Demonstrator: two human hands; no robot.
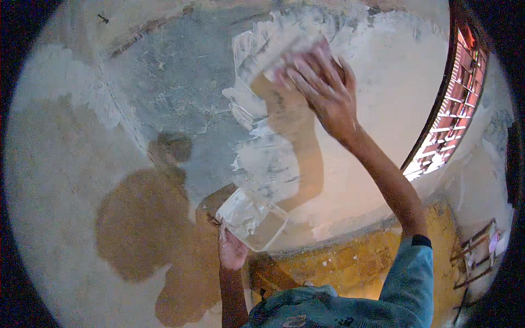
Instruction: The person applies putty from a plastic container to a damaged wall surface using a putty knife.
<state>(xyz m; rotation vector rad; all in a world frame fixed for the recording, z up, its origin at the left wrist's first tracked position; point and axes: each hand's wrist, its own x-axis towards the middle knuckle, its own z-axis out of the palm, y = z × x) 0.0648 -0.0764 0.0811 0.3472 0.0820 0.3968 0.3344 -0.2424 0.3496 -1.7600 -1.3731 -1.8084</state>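
Note:
My left hand (232, 251) is closed on the edge of a shallow, square, whitish tray (270, 234). White putty (243, 213) lies in it. My right hand (331, 101) is raised to the wall, its fingers spread along a wide, flat putty blade (298, 52) and closed on it. The blade is blurred by motion, so its exact shape is unclear. It lies against a patch of white putty (246, 60) on the wall. Left of that patch the wall surface (180, 82) is grey and rough, while smooth whitish coating (388, 104) spreads to the right.
A window with a grille (451, 104) stands open to light at the right. Below are a yellowish floor (339, 262) and, at the lower right, a ladder-like wooden frame (476, 251). A small dark fixture (103, 19) juts from the wall at the upper left.

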